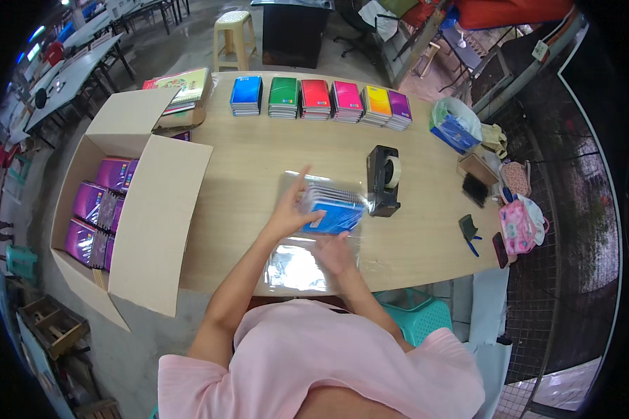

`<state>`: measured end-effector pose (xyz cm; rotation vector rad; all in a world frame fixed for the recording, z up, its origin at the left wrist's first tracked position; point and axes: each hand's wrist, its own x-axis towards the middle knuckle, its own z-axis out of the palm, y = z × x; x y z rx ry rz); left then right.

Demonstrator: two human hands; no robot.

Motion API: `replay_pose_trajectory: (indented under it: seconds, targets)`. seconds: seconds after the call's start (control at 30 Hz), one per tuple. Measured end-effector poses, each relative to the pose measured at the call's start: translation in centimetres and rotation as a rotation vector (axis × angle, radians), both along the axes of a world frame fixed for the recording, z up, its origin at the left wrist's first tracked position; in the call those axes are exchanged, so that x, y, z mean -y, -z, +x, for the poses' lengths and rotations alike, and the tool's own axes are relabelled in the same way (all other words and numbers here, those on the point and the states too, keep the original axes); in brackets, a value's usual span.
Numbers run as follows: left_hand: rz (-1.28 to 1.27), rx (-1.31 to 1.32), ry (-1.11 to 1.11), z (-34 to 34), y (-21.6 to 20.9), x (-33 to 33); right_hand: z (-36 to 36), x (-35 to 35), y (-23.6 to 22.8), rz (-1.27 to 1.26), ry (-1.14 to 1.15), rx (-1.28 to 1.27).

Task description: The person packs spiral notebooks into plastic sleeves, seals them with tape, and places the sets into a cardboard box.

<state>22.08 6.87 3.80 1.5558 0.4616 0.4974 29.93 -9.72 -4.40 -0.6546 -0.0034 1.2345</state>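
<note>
In front of me, a stack of blue spiral notebooks sits within clear plastic wrap, its coils toward the far side. My left hand grips the stack's left side, thumb across the blue cover and index finger stretched upward. At the near edge of the stack is my right hand, smeared by motion, its fingertips by the plastic; how its fingers are set does not show clearly. Beneath the stack and nearer to me, a shiny clear plastic sheet or bag lies on the table. A black tape dispenser with a roll stands right of the stack.
Stacks of notebooks in several colours, among them a green one, line the table's far edge. An open cardboard box holding purple notebooks is at the left. On the right lie a dark-handled tool, a brush and a pink bag.
</note>
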Motion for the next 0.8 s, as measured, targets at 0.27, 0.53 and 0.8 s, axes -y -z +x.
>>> replay_pose_trajectory:
  seconds: [0.27,0.53,0.8]
  targets:
    - [0.200,-0.170,-0.027,1.2,9.5,0.5,8.7,-3.1,-1.7,-0.283,-0.120,1.427]
    - [1.294,-0.285,0.044,-2.4,-4.1,-2.2,10.9,-2.0,-14.3,0.026,-0.272,2.317]
    - [0.366,0.125,-0.026,-2.7,0.0,-2.2,13.7,-0.4,-6.1,-0.040,0.242,1.116]
